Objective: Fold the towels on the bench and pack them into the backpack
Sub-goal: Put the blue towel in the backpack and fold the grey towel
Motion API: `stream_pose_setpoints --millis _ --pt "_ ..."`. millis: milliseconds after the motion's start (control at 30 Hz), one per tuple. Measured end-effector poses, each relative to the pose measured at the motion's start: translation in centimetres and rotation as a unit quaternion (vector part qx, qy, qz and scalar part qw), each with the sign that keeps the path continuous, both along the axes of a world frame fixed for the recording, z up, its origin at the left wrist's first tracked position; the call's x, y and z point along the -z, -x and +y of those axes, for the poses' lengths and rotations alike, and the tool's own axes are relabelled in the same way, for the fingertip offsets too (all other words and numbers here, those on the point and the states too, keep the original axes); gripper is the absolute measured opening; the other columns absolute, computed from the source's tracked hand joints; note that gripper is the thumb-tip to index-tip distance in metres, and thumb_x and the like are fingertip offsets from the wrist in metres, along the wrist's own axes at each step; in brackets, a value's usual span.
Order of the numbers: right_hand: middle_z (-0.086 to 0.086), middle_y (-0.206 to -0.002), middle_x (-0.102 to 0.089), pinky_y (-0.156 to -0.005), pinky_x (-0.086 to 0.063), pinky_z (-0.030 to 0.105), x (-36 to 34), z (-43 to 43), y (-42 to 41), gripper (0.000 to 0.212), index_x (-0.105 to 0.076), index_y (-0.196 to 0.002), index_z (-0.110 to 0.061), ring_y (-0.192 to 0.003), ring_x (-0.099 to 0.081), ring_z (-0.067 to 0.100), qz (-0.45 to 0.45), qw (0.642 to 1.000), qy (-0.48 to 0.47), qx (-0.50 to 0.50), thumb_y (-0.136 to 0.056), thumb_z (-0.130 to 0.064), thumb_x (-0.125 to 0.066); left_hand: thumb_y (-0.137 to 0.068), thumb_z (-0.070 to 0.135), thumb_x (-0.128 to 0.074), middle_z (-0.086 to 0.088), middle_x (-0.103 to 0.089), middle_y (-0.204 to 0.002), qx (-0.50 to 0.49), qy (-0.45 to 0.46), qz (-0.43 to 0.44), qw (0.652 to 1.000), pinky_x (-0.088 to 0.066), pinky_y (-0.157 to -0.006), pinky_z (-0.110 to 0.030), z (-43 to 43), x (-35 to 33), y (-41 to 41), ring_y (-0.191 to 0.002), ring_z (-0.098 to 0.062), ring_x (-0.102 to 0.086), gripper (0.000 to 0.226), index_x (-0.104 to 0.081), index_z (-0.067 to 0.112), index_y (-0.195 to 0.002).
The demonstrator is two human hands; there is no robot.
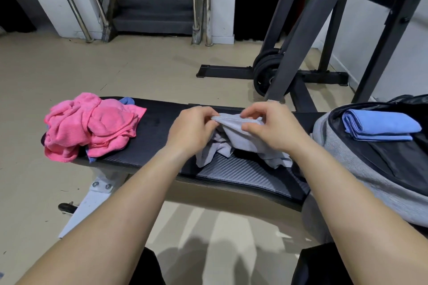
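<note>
A grey towel hangs crumpled over the middle of the black bench. My left hand pinches its top hem at the left, and my right hand pinches the same hem a little to the right. A heap of pink towels lies on the bench's left end, with bits of blue cloth showing under it. At the right end stands an open grey backpack with a folded blue towel inside.
Beyond the bench a dark steel rack rises from the floor, with black weight plates at its foot. Stairs with metal rails are at the back. Beige floor lies around the bench.
</note>
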State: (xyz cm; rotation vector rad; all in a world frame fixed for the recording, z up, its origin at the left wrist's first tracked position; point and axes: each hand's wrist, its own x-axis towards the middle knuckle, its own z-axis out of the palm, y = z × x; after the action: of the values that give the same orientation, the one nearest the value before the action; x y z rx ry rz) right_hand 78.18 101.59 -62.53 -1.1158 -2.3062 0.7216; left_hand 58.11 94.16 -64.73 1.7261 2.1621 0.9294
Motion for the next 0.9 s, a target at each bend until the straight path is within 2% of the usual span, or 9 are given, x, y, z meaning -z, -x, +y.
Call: stream_pose_setpoints --millis 100,233,367,433,533,600,733,800,900 --pt "-0.013 -0.078 -0.067 -0.067 -0.043 0.028 0.2 0.9 -1.8 0.002 -0.074 -0.086 -0.027 -0.074 -0.058 0.004 -0.04 0.999 -0.006 0.024 -0.087 -0.029 -0.075 -0.094 0.031 -0.061 0.014 -0.072 -0.091 -0.041 0.007 0.018 0.999 -0.056 -0.078 -0.039 0.2 0.2 1.4 -0.089 -0.013 -0.066 0.01 -0.07 0.037 -0.093" --pt "-0.01 -0.072 -0.066 -0.062 -0.04 0.025 0.4 1.5 -3.3 0.008 -0.072 -0.082 -0.026 -0.067 -0.057 0.005 -0.049 0.997 0.009 0.053 -0.09 -0.026 -0.073 -0.093 0.03 -0.065 0.014 -0.071 -0.089 -0.044 0.03 0.012 0.999 -0.054 -0.079 -0.036 0.1 0.6 2.1 -0.091 -0.013 -0.066 0.009 -0.071 0.033 -0.099" --pt "-0.005 -0.062 -0.064 -0.064 -0.043 0.026 1.3 2.7 -4.5 0.013 -0.071 -0.075 -0.019 -0.064 -0.057 0.011 0.0 0.984 0.05 0.169 -0.084 -0.025 -0.077 -0.091 0.024 -0.069 0.007 -0.066 -0.072 -0.041 0.008 -0.059 0.997 -0.045 -0.065 -0.022 -0.3 0.0 1.9 -0.07 -0.005 -0.061 0.008 -0.062 0.025 -0.096" --pt "-0.003 -0.061 -0.065 -0.067 -0.049 0.029 1.3 2.7 -4.6 0.016 -0.07 -0.073 -0.016 -0.062 -0.061 0.012 0.031 0.976 0.077 0.202 -0.081 -0.025 -0.08 -0.091 0.019 -0.07 0.0 -0.065 -0.067 -0.026 -0.006 -0.126 0.992 -0.045 -0.06 -0.017 -0.8 -0.6 1.6 -0.056 -0.005 -0.057 0.007 -0.063 0.021 -0.09" --pt "0.001 -0.062 -0.07 -0.066 -0.056 0.032 0.5 1.2 -3.1 0.014 -0.073 -0.074 -0.014 -0.055 -0.065 0.013 0.071 0.981 0.113 0.14 -0.082 -0.022 -0.082 -0.092 0.01 -0.07 -0.012 -0.067 -0.067 0.018 0.003 -0.275 0.961 -0.055 -0.066 -0.039 -1.6 -1.2 0.4 -0.059 -0.022 -0.062 0.004 -0.069 0.01 -0.088" --pt "0.001 -0.062 -0.072 -0.066 -0.057 0.031 0.1 -0.2 -1.7 0.01 -0.075 -0.077 -0.018 -0.058 -0.068 0.014 0.082 0.987 0.11 0.088 -0.084 -0.022 -0.08 -0.093 0.005 -0.068 -0.019 -0.071 -0.074 0.039 0.012 -0.328 0.944 -0.056 -0.069 -0.04 -1.9 -1.5 -0.5 -0.066 -0.03 -0.066 0.003 -0.071 0.005 -0.093" --pt "0.001 -0.067 -0.074 -0.068 -0.055 0.03 -0.1 -2.0 0.3 0.004 -0.077 -0.085 -0.022 -0.062 -0.069 0.013 0.116 0.987 0.109 0.026 -0.089 -0.023 -0.075 -0.09 -0.007 -0.063 -0.017 -0.076 -0.088 0.082 0.039 -0.343 0.935 -0.056 -0.073 -0.024 -2.1 -1.9 -1.3 -0.084 -0.021 -0.074 0.023 -0.071 0.007 -0.107" --pt "0.0 -0.071 -0.075 -0.068 -0.055 0.027 0.0 -2.5 0.6 0.004 -0.078 -0.088 -0.023 -0.065 -0.068 0.009 0.128 0.984 0.121 0.01 -0.089 -0.023 -0.074 -0.088 -0.009 -0.062 -0.014 -0.077 -0.087 0.093 0.041 -0.332 0.938 -0.057 -0.079 -0.026 -2.2 -1.9 -1.3 -0.089 -0.022 -0.075 0.028 -0.072 0.009 -0.107" --pt "-0.003 -0.072 -0.075 -0.072 -0.057 0.026 0.2 -2.9 0.7 0.005 -0.078 -0.089 -0.023 -0.069 -0.069 0.007 0.134 0.982 0.132 -0.016 -0.09 -0.019 -0.074 -0.088 0.0 -0.072 -0.012 -0.077 -0.079 0.08 0.011 -0.316 0.945 -0.058 -0.079 -0.031 -2.3 -1.7 -1.3 -0.085 -0.026 -0.076 0.015 -0.075 0.01 -0.098"
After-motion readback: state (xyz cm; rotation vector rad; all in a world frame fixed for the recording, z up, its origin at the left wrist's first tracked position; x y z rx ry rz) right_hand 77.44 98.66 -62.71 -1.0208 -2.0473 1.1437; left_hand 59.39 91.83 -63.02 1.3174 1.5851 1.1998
